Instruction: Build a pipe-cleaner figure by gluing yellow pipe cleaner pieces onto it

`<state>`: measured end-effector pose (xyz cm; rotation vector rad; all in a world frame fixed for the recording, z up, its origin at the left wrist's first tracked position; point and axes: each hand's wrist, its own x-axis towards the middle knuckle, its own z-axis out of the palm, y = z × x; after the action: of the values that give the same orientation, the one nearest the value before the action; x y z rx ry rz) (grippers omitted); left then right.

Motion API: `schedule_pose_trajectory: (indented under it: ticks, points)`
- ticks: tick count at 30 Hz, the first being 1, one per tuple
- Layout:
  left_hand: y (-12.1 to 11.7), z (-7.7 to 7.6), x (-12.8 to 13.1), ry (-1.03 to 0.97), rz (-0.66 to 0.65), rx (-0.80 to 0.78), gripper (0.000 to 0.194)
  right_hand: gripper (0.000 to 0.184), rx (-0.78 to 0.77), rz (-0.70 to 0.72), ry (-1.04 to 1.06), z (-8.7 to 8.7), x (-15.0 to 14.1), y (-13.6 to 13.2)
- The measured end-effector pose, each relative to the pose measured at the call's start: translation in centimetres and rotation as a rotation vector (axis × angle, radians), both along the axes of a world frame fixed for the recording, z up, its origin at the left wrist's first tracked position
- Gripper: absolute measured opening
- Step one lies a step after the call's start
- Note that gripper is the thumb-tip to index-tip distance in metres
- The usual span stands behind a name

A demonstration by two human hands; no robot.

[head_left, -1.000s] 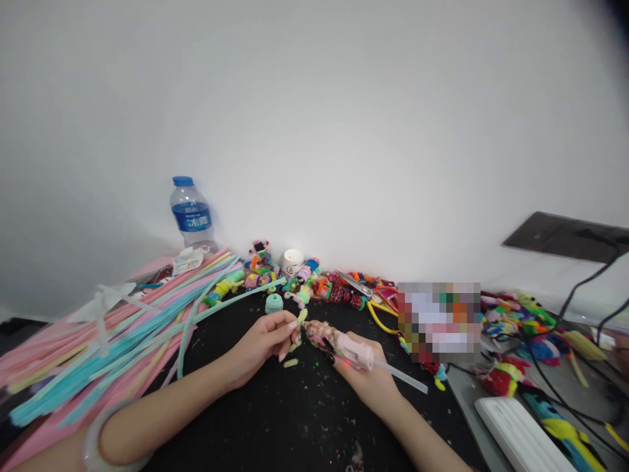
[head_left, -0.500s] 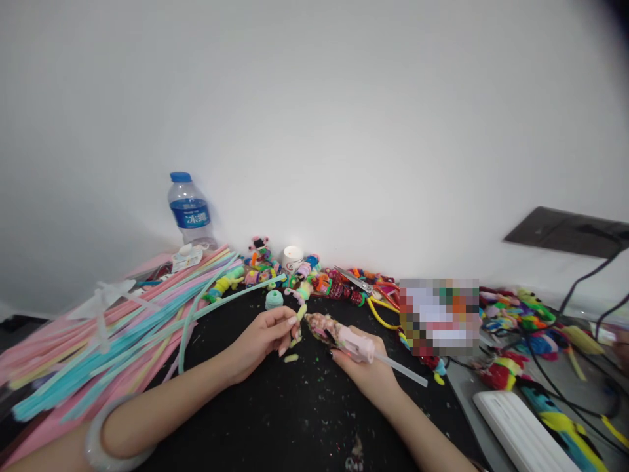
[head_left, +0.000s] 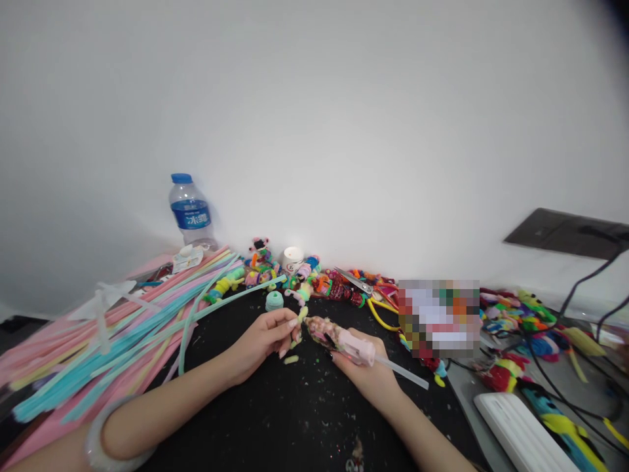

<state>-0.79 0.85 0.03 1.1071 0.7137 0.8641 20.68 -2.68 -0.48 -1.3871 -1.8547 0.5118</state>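
Between the thumb and fingers of my left hand [head_left: 265, 337] is a short pale-yellow pipe cleaner piece [head_left: 302, 314], held upright. My right hand [head_left: 371, 377] is wrapped round a pink hot glue gun [head_left: 351, 346]. A clear glue stick [head_left: 401, 372] sticks out of the gun's back end, and its grubby nozzle points at the yellow piece, very close to it; whether they touch I cannot tell. Another short yellow pipe cleaner piece [head_left: 291, 359] lies on the black mat [head_left: 275, 419] below my left fingers. A mint-green coil [head_left: 274, 301] sits just beyond my left hand.
Long pastel pipe cleaners [head_left: 147, 328] pile up on the left, near a water bottle [head_left: 191, 210]. Colourful pipe cleaner figures [head_left: 265, 278], a white cup [head_left: 293, 257] and scissors [head_left: 361, 283] line the wall. Black cables [head_left: 540, 367] and a white box-like object [head_left: 523, 432] are at right.
The yellow piece in my left fingers has tilted slightly. Both hands stay almost in place, with the glue gun still beside the piece.
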Motion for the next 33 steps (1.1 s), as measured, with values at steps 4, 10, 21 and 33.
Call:
schedule_pose_trajectory:
  ticks: [4,10,21,33]
  points:
    - [-0.05,0.06,0.0,0.002,-0.003,0.016,0.024,0.014,0.041,-0.045,0.021,0.0,-0.02,0.13]
    - [-0.02,0.07,0.02,0.006,0.0,-0.003,0.025,0.015,-0.033,0.025,0.02,0.3,-0.15,0.06]
    - [0.02,-0.03,-0.03,-0.001,-0.003,0.001,0.024,0.016,-0.033,0.013,-0.006,0.27,-0.17,0.07]
    - [0.03,-0.04,-0.12,-0.009,-0.015,0.002,0.021,0.015,-0.025,-0.045,-0.004,-0.11,0.01,0.28]
